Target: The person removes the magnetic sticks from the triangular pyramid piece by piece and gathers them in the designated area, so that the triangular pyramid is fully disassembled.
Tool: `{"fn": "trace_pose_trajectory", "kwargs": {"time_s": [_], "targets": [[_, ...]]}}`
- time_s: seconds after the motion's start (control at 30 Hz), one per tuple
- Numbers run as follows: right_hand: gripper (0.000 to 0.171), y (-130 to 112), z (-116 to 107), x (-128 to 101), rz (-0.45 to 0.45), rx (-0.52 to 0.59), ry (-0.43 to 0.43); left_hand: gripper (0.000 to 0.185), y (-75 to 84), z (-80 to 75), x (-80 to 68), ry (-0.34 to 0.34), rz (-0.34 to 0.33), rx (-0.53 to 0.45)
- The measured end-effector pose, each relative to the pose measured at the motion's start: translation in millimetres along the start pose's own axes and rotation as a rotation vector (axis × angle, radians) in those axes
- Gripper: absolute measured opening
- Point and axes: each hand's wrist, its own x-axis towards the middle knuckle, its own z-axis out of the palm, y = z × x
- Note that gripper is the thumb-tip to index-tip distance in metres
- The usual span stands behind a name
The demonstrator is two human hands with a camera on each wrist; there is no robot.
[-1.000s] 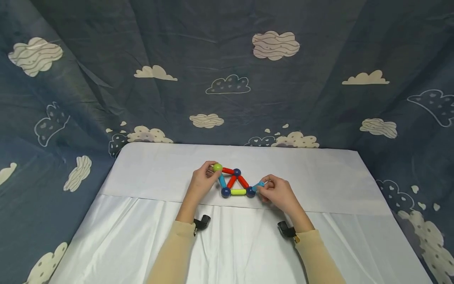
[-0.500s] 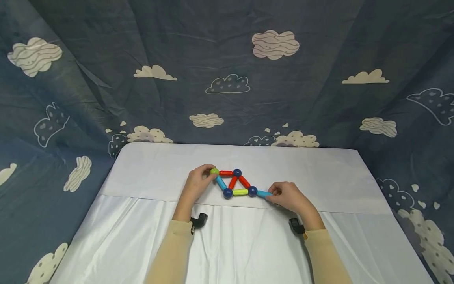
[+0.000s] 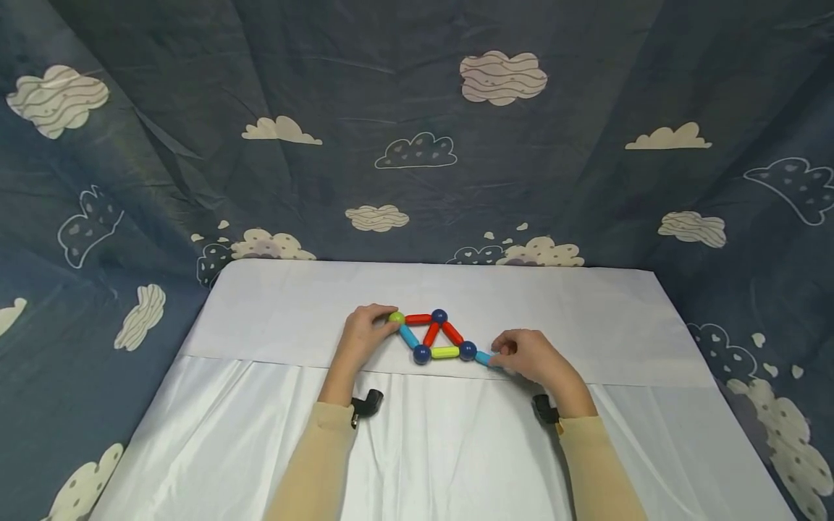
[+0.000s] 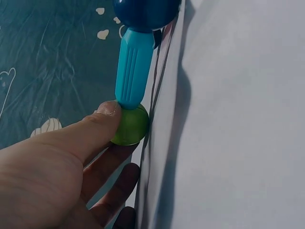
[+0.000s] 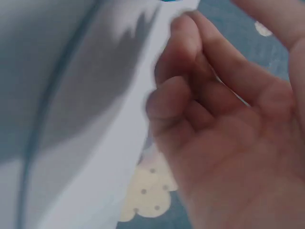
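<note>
Magnetic sticks and balls make a flat, linked figure on the white table. My left hand [image 3: 365,334] pinches the lime green ball [image 4: 132,126] at its left corner, thumb on one side. A light blue stick [image 4: 135,69] runs from that ball to a dark blue ball [image 3: 422,354]. Red sticks [image 3: 452,333] meet at the top dark blue ball [image 3: 439,316], and a lime stick [image 3: 446,352] forms the base. From the right dark blue ball [image 3: 468,351] a second light blue stick [image 3: 483,358] sticks out, its far end at the fingertips of my right hand [image 3: 531,356].
White cloth [image 3: 417,449] covers the table, with a crease across it below the figure. Dark blue fabric [image 3: 417,94] printed with clouds hangs behind and at both sides. A small black camera [image 3: 368,404] sits on my left wrist, another [image 3: 544,409] on the right.
My right hand has moved right, swinging the outer light blue stick from pointing up and right to lying slightly downward. The figure has flattened out, its left red stick now nearly level.
</note>
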Motion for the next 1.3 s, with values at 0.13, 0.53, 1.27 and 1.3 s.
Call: {"fn": "trace_pose_trajectory", "kwargs": {"time_s": [0.13,0.53,1.27,1.3], "targets": [[0.035,-14.8,-6.2,0.4,-0.07,0.064,0.153,0.036,1.8,2.5,-0.2,-0.015,-0.008,-0.015],[0.041,-47.2,7.4,16.6,-0.145,0.259,0.208,0.034,4.7,6.5,-2.7,-0.161,0.04,-0.018],[0.027,-35.2,43.5,35.8,-0.192,0.112,0.105,0.024,12.7,23.2,-9.4,-0.42,0.29,0.008],[0.025,-35.1,43.4,36.0,-0.203,0.101,0.103,0.021,13.2,24.0,-9.5,-0.424,0.305,0.018]]}}
